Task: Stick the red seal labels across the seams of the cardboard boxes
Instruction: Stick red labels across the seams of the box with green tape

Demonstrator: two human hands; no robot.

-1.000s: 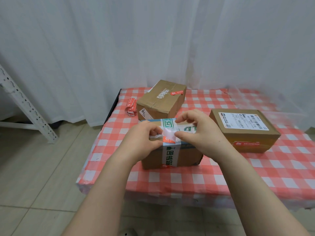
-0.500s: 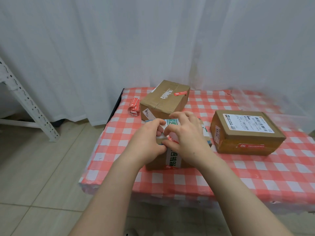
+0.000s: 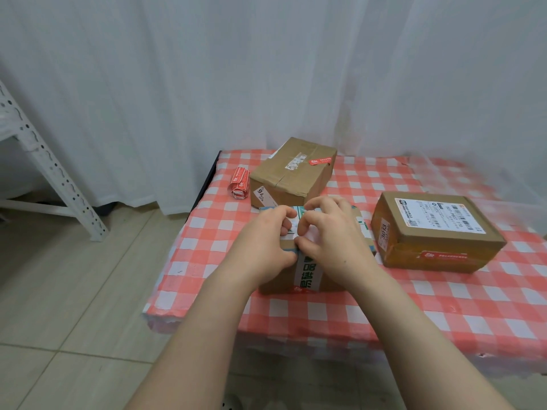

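A cardboard box with a white and green tape band lies at the table's near edge. Both hands meet over its top front edge. My left hand and my right hand have curled fingers and pinch a pale seal label between them, thumbs low at the box's edge. Most of the label is hidden by the fingers. A roll of red seal labels lies at the back left. The back box and the right box each carry a red seal.
The table has a red and white checked cloth. A white curtain hangs close behind it. A white perforated metal rack stands on the tiled floor to the left.
My hands have drawn together and come down onto the near box's top front edge. The label's red part, visible a second ago, is now covered by fingers. The view has shifted slightly left.
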